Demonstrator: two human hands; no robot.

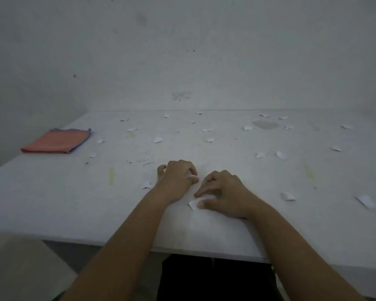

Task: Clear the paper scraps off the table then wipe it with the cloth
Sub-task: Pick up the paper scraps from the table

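Many paper scraps were seen scattered across the white table, so the clearing was judged barely begun and the wiping not started. One scrap was pinched between thumb and forefinger of the right hand. The left hand was curled, a sliver of white showing at its fingertips; whether paper was held could not be told. A folded orange cloth lay untouched at the far left.
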